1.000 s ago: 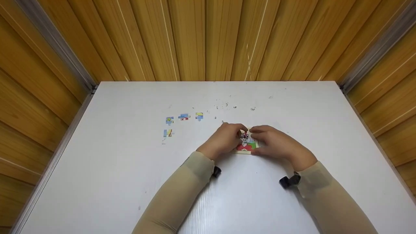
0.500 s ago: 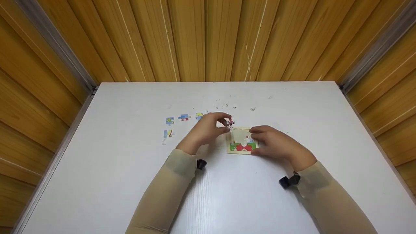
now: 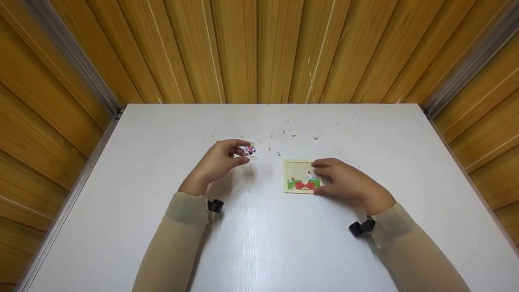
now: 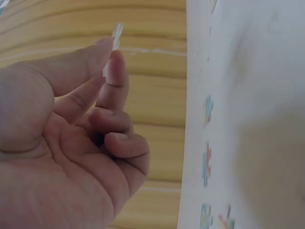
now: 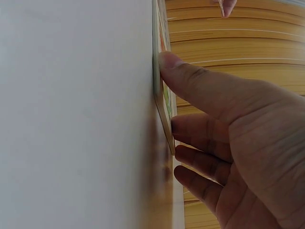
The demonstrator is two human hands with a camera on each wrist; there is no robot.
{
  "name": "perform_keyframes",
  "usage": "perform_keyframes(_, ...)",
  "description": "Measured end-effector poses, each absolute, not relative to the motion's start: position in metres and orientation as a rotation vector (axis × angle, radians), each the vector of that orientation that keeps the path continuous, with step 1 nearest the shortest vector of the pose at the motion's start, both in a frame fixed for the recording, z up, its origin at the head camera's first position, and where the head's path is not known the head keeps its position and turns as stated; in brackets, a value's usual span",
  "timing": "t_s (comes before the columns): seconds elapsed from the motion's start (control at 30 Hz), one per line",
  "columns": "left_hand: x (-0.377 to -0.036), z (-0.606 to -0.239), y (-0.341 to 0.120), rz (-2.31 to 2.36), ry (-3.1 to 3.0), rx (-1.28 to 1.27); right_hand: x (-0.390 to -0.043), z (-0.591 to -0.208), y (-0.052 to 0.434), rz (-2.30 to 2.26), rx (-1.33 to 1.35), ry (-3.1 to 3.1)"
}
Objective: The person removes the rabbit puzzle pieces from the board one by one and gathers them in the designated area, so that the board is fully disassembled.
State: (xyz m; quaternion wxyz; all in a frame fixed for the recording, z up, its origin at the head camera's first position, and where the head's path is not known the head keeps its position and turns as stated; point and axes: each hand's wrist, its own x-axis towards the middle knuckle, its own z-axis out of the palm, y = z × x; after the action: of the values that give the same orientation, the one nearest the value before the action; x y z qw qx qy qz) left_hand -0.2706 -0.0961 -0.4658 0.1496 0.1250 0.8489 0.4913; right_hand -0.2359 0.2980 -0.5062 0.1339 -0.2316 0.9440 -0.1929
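My left hand holds a small jigsaw piece with a cartoon face, pinched between thumb and fingertips above the table. The left wrist view shows this piece edge-on, its other fingers curled below. On the right, my right hand grips the right side of a square puzzle frame, which lies on the table. Its thumb is at the near edge and its fingertips are around the right and far side. Inside the frame, fitted pieces show red, green and white along the bottom and right; the upper left shows bare board.
Several loose jigsaw pieces lie on the white table, seen in the left wrist view; the left hand covers them in the head view. Small dark marks dot the table's far part. A wood-plank wall stands behind.
My left hand has lifted the face piece out from over the frame and carried it left, above the loose pieces. My right hand has stayed at the frame.
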Motion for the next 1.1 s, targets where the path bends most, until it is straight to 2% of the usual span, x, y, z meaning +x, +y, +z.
perform_keyframes(0.23,-0.272,-0.464,-0.128,1.413,2.438,0.224,-0.235,-0.505,0.297,-0.574,-0.657,2.735)
perform_keyframes(0.47,-0.27,-0.482,-0.144,1.323,2.445,0.069,-0.236,-0.506,0.295,-0.567,-0.681,2.728)
perform_keyframes(0.8,-0.271,-0.499,-0.134,1.093,2.573,0.055,-0.237,-0.506,0.298,-0.558,-0.718,2.742)
perform_keyframes(1.1,-0.268,-0.502,-0.121,1.091,2.623,-0.063,-0.236,-0.508,0.299,-0.564,-0.706,2.747)
